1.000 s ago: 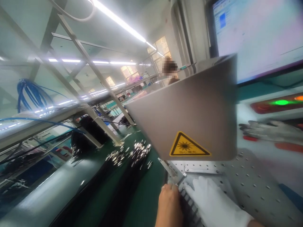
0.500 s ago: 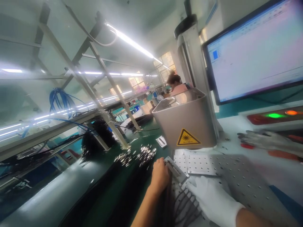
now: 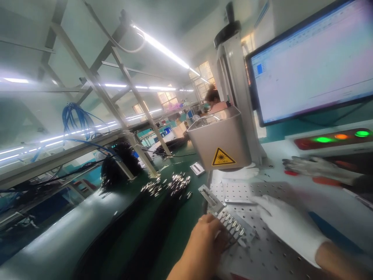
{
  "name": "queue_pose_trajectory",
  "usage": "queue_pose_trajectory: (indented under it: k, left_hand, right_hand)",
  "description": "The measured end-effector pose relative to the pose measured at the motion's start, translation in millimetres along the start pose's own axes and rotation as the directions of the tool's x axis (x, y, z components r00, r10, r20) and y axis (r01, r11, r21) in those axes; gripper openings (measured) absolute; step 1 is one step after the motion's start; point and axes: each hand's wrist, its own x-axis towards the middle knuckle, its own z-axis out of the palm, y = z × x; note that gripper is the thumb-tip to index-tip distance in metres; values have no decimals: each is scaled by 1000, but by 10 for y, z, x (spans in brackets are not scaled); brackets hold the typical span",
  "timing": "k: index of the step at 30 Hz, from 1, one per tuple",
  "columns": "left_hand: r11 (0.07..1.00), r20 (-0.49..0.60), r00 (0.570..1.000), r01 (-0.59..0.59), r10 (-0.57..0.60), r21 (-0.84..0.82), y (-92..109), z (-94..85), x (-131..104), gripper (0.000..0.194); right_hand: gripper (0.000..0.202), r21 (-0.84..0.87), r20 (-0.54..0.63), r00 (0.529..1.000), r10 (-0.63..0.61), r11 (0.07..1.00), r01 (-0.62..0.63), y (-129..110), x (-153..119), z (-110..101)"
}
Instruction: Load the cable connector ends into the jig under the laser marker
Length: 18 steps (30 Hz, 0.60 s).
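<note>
My bare left hand [image 3: 204, 237] is closed around the lower part of a slotted metal fixture [image 3: 210, 198]. Several shiny metal connectors [image 3: 233, 222] sit side by side in it, and the palm side is hidden. My right hand [image 3: 284, 221], in a white glove, reaches over the perforated metal plate [image 3: 279, 193] with its fingers stretched out. Their tips are at the right end of a flat metal piece [image 3: 240, 202] under the machine head [image 3: 221, 138]. Beside my left hand lie bundles of black cables [image 3: 157, 225] with bright metal ends [image 3: 178, 183].
A monitor [image 3: 314, 66] and a panel of lit buttons [image 3: 333, 139] stand at the right. Grey gloves [image 3: 317, 166] show below the panel. A small slotted plate [image 3: 197, 168] lies left of the machine. Behind it a person [image 3: 214, 99] is at another bench. Shelf posts [image 3: 142, 151] rise at the left.
My left hand has come nearer with the fixture, and the connectors now show. My right hand has moved right, off the fixture's side, to the flat metal piece. The view has shifted slightly.
</note>
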Motion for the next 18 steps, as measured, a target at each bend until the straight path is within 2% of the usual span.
queue_pose_trajectory:
  k: [3,5,8,10,11,14,16,18]
  left_hand:
    - [990,-47,994,103,-99,96,-139,-84,-42,22]
    - [980,-88,987,148,-137,131,-256,-169,33,25]
    - [969,-149,976,181,-157,167,-421,-239,226,24]
    - [962,-184,969,201,-167,186,-515,-229,380,24]
    - [958,-200,964,213,-175,191,-557,-214,461,26]
    - [951,-228,952,249,-206,183,-660,-158,715,37]
    - [949,-230,947,265,-223,169,-720,-122,877,44]
    - [952,-220,947,269,-233,148,-778,-80,1018,48]
  right_hand:
    - [44,-32,-103,990,-95,995,92,14,-212,45]
    - [46,-93,-187,958,-216,975,201,-16,-320,162]
    - [45,-302,-334,847,-414,898,320,-65,-412,344]
    - [44,-421,-387,782,-489,848,322,-82,-438,425]
    - [44,-451,-395,766,-507,834,319,-84,-446,455]
    - [37,-428,-345,797,-496,839,337,-70,-461,539]
    - [28,-402,-276,841,-465,851,338,-44,-475,616]
    - [29,-395,-216,885,-413,866,308,-6,-493,715]
